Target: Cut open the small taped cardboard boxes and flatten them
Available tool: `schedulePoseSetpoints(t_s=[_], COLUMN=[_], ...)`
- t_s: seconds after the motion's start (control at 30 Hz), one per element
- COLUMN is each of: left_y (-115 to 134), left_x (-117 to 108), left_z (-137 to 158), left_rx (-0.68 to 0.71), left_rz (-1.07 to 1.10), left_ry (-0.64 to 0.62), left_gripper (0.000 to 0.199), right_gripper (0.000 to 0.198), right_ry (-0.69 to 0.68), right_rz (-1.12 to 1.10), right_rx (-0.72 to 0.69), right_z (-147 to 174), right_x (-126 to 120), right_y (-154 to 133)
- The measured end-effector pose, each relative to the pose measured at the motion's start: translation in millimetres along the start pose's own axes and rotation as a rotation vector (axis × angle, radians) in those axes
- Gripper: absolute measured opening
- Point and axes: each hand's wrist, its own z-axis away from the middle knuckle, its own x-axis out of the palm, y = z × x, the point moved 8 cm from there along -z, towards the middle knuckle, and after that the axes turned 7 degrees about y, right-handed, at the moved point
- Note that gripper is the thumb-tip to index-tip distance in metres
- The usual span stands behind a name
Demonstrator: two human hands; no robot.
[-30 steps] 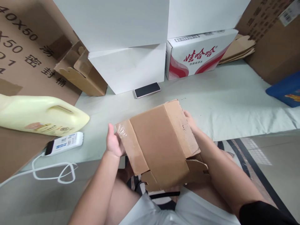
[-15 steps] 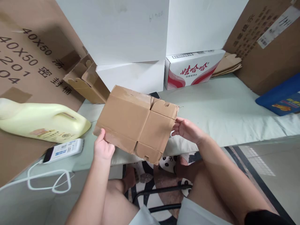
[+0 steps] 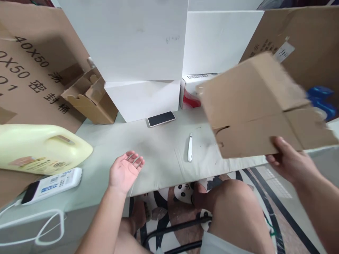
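Observation:
My right hand (image 3: 292, 160) grips the lower edge of a flattened cardboard box (image 3: 246, 102), thumb on the near face, and holds it up over the right side of the table. The cardboard is slightly blurred, with creases and a slot showing. My left hand (image 3: 125, 172) is palm up with fingers apart, holding nothing above the table's front left part. Between the hands a white utility knife (image 3: 190, 147) lies on the cloth. Farther back is a dark-screened phone (image 3: 161, 119), close to the white box (image 3: 144, 100).
At left lie a pale yellow jug (image 3: 34, 150) and a white power bank (image 3: 53, 185) with a white cable (image 3: 50, 213). An opened small carton (image 3: 92, 100) stands behind them. Large cardboard panels flank the table (image 3: 153, 151). A red-and-white box (image 3: 189, 93) and a blue container (image 3: 321, 100) are partly hidden by the cardboard.
My left hand has let go of the flattened box. My right hand has taken hold of it and carried it to the right, uncovering the knife and the phone.

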Motion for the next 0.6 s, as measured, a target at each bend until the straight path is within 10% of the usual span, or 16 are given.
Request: schedulePoseSetpoints(t_s=[0.2, 0.4, 0.6], left_y=[-3, -15, -13], left_x=[10, 21, 21], left_z=[-3, -9, -17], left_rx=[-0.011, -0.036, -0.022], left_rz=[-0.031, -0.049, -0.040], left_ry=[0.025, 0.048, 0.053], left_gripper=[0.005, 0.009, 0.005], right_gripper=[0.016, 0.018, 0.014], right_ry=[0.251, 0.336, 0.094], right_rz=[0.137, 0.194, 0.243], right_rx=[-0.192, -0.231, -0.117], right_z=[-45, -134, -182], right_x=[-60, 4, 78], right_y=[-34, -94, -109])
